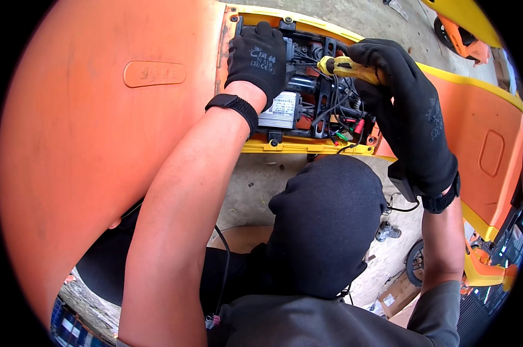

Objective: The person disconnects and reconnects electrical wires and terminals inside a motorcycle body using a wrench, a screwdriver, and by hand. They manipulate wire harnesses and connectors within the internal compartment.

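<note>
My left hand (256, 63), in a black glove, reaches into an open component bay (331, 149) framed in yellow on an orange vehicle body (88, 115). Its fingers are curled down beside a finned silver box (279, 113); what they hold is hidden. Gloved too, my right hand (397, 98) grips a yellow-handled tool (348, 68) above bundled black cables (325, 107). Red and green connectors (358, 127) sit in the bay's lower right, near a black cylinder (302, 84).
A large dark cloth-covered shape (325, 225), perhaps a head, fills the lower middle. The concrete floor (244, 191) holds cardboard (397, 292) and a small metal object (387, 231). Orange and yellow vehicle parts (469, 43) and wheels (414, 263) stand at the right.
</note>
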Demonstrator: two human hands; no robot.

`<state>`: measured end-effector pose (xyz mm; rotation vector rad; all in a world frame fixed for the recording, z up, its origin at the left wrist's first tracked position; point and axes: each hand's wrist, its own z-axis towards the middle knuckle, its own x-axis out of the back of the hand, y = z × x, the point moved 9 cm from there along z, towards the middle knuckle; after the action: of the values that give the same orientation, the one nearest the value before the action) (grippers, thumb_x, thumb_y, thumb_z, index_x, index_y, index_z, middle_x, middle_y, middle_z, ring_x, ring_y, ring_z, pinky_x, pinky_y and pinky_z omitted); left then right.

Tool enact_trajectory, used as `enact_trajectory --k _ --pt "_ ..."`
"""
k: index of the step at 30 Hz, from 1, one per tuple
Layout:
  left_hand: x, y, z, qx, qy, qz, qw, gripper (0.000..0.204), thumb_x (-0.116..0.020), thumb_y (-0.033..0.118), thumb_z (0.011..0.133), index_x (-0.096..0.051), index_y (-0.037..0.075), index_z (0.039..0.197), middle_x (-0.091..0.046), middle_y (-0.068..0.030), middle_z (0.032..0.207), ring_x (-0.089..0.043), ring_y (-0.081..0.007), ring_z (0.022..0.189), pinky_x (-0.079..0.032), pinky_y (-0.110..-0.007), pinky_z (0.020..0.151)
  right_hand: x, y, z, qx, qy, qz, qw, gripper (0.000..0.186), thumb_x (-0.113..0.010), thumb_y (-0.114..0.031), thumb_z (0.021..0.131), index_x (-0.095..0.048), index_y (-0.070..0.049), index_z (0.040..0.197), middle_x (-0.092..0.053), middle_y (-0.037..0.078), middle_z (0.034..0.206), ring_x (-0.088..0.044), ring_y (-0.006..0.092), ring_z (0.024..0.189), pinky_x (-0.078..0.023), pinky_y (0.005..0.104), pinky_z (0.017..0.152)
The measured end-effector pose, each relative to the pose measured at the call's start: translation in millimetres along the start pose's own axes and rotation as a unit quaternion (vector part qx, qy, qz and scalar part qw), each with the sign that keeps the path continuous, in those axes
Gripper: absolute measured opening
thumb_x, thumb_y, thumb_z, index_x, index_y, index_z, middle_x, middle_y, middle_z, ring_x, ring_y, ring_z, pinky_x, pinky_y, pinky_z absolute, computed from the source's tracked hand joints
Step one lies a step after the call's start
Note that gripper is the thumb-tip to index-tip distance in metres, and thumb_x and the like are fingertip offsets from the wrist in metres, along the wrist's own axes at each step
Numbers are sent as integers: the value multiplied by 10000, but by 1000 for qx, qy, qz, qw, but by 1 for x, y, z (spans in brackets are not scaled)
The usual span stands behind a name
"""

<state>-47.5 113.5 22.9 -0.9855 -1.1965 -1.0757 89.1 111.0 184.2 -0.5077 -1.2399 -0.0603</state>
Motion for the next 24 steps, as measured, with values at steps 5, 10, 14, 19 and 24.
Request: enact_trajectory --k 5,10,14,19,24 --pt "-3 1 0 -2 -10 17 1000 605 -770 443 818 -571 10 1191 -531 -176 1156 -599 -344 1074 -514 -465 867 -2 -15 14 15 -21 -49 998 366 -698 56 834 -599 -31 1175 -661 138 1140 -662 331 1035 -539 367 871" --pt "-3 -1 1 -10 41 3 999 539 -765 331 790 -597 25 1201 -577 -158 1127 -621 -334 1037 -529 -516 804 -12 -28 30 60 -31 -105 992 318 -741 -53 845 -620 -63 1139 -650 136 1003 -672 336 913 -542 389 758" --pt "-9 1 8 2 31 -10 999 401 -639 288 885 -629 17 1180 -620 -198 1178 -610 -347 1120 -486 -476 936 -16 -34 43 -6 -145 -174 974 301 -701 -151 871 -561 -37 1112 -624 176 919 -638 366 852 -517 426 715" --pt "-2 -7 6 20 -4 -23 1000 315 -570 170 900 -645 27 1171 -638 -197 1196 -597 -348 1175 -490 -469 953 -17 -28 50 -52 -139 -222 964 275 -710 -195 876 -529 -35 1007 -616 177 806 -637 384 710 -512 443 626" --pt "-1 -5 7 33 -27 -29 999 310 -581 159 892 -640 25 1166 -635 -196 1179 -610 -336 1141 -507 -461 895 -15 -52 53 5 -46 -177 983 286 -697 -139 866 -544 -7 1069 -598 184 958 -642 380 760 -524 428 659"
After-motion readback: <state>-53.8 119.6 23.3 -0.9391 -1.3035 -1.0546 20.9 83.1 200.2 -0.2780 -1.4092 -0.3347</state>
